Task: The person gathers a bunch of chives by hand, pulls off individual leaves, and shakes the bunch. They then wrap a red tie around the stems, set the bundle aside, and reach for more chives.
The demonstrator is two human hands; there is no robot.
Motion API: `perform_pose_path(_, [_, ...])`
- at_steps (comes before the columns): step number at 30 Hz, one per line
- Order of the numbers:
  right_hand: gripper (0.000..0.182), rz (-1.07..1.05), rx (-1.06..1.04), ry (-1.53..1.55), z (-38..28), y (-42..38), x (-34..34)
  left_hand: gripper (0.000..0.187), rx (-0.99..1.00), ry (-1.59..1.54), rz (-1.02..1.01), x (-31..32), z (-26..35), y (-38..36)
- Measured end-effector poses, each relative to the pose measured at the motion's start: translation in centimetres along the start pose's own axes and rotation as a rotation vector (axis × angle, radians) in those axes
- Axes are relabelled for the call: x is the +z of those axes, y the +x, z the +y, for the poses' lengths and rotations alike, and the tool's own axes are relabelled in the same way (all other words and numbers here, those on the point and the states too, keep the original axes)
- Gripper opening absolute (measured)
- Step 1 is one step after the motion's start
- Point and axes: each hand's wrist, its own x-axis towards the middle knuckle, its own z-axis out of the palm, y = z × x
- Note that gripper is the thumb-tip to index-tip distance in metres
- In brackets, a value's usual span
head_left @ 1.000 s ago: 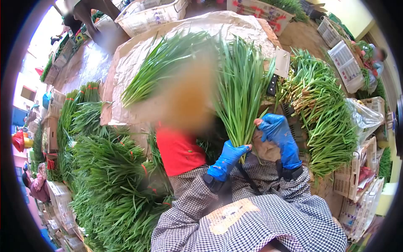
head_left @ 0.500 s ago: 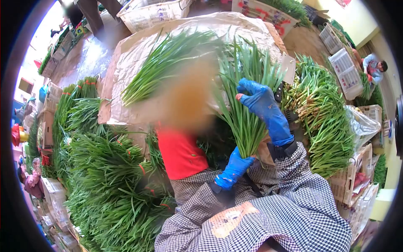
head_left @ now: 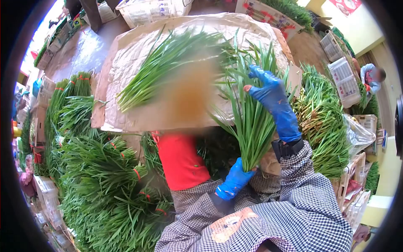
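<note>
My left hand [head_left: 237, 179], in a blue glove, is closed around the lower stalks of a bunch of long, flat-leaved garlic chives [head_left: 254, 138]. The bunch stands upright above my lap, its leaves fanning out at the top. Beside the upper leaves is my right hand [head_left: 272, 95], also blue-gloved, with thumb and fingers apart; a bare thumb tip shows through the glove. Whether it touches the leaves is hard to tell. Another loose heap of chives [head_left: 147, 73] lies on the cloth-covered board [head_left: 117, 113] in front of me. A blurred patch hides part of the board.
Chive bundles tied with red bands [head_left: 105, 180] pile up on my left. More loose chives [head_left: 321, 122] lie at my right. White plastic crates [head_left: 153, 12] stand behind the board and along the right side [head_left: 344, 82]. A person [head_left: 371, 77] sits at far right.
My right hand has shifted slightly right and its fingers have spread further from the leaves. The left hand keeps hold of the chives. The view has tilted a little.
</note>
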Motion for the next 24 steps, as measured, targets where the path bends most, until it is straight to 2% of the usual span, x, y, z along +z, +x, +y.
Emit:
perform_pose_path(1, [0.052,0.008,-0.085,-0.123,0.5,0.1,0.3,0.043,0.032,0.023,0.030,0.0,0.1,0.1])
perform_pose_path(3, [0.052,-0.038,-0.015,-0.203,1.4,0.1,0.5,0.043,0.036,0.057,0.027,-0.1,0.3,0.1])
perform_pose_path(5, [0.046,-0.294,0.318,-0.064,1.8,0.3,0.1,0.043,0.040,0.092,0.022,-0.3,0.3,0.2])
perform_pose_path(6, [0.035,-0.215,0.273,-0.006,2.7,0.1,0.5,0.043,0.038,0.083,0.025,-0.5,0.4,0.2])
perform_pose_path(7, [0.035,-0.203,0.274,-0.010,2.2,0.6,0.0,0.043,0.036,0.075,0.026,-0.5,0.4,0.3])
perform_pose_path(9, [0.026,-0.196,0.426,0.408,1.1,1.5,-1.5,0.044,0.048,0.101,0.008,-0.9,0.7,0.3])
perform_pose_path(10, [0.022,-0.208,0.478,0.384,-1.4,2.3,-3.5,0.045,0.054,0.122,0.004,-1.1,0.8,0.3])
perform_pose_path(13, [0.022,-0.162,0.546,0.533,-2.1,3.5,-6.5,0.043,-0.013,0.018,-0.057,-1.5,0.1,0.5])
perform_pose_path(14, [0.021,-0.092,0.485,0.596,-2.0,3.6,-6.9,0.043,-0.005,0.025,-0.075,-1.4,0.1,0.4])
perform_pose_path(17, [0.023,0.004,0.483,0.505,-1.1,3.3,-8.5,0.042,0.005,0.039,-0.053,-1.3,0.2,0.6])
perform_pose_path(21, [0.019,0.095,0.421,0.659,-3.4,3.1,-11.8,0.042,-0.033,0.011,-0.032,-1.3,0.4,0.2])
perform_pose_path(23, [0.015,0.144,0.480,0.665,-2.1,1.9,-12.2,0.042,-0.039,0.000,-0.039,-1.3,0.5,0.1])
perform_pose_path(24, [0.016,0.199,0.422,0.568,-1.1,1.4,-12.0,0.042,-0.054,-0.062,-0.033,-1.2,0.5,0.1])
